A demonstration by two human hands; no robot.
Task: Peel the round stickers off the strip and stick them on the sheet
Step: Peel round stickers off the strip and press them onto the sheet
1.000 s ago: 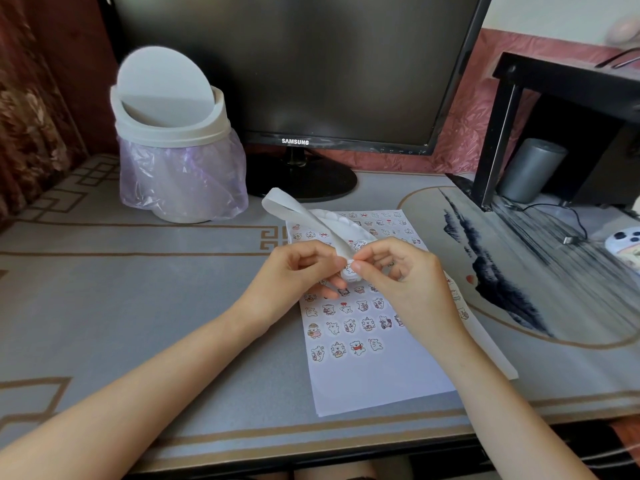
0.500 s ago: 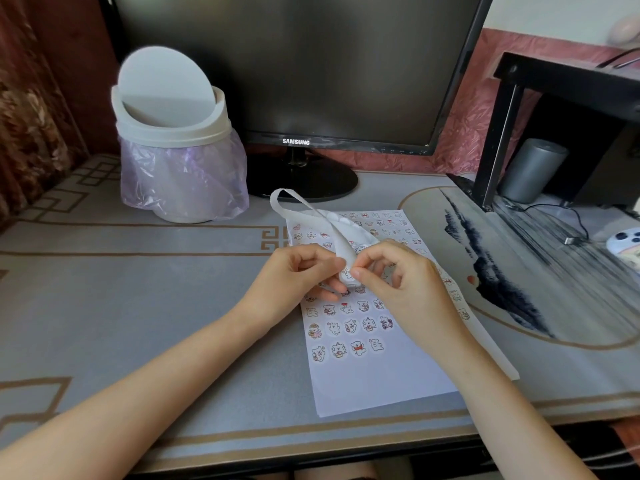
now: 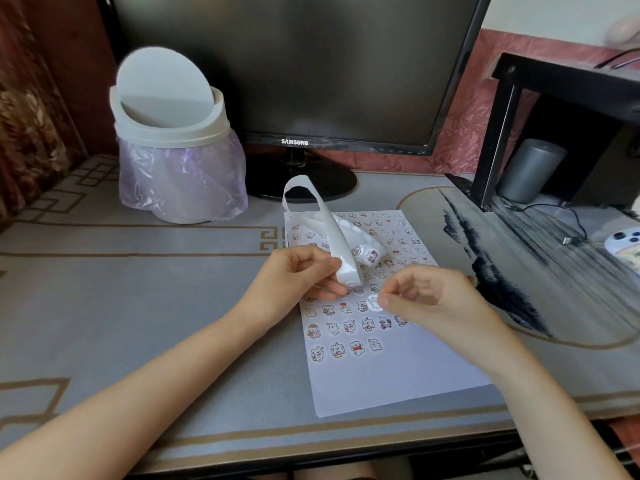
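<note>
A white sheet (image 3: 398,372) lies on the desk, covered in rows of several small round cartoon stickers. My left hand (image 3: 294,282) pinches a curling white sticker strip (image 3: 332,233), which loops up above the sheet's far end. My right hand (image 3: 426,299) has come away from the strip and pinches one round sticker (image 3: 374,302) at its fingertips, just above the sheet's middle rows. The two hands are a short gap apart.
A white swing-lid bin (image 3: 173,143) with a purple bag stands at the back left. A black monitor (image 3: 294,64) is behind the sheet. At the right are a black shelf (image 3: 554,98), a grey cylinder (image 3: 530,168) and a cable (image 3: 568,237).
My right hand has pulled a round sticker off the strip and moved right and down toward the sheet. My left hand has lifted the strip, whose loop now stands higher.
</note>
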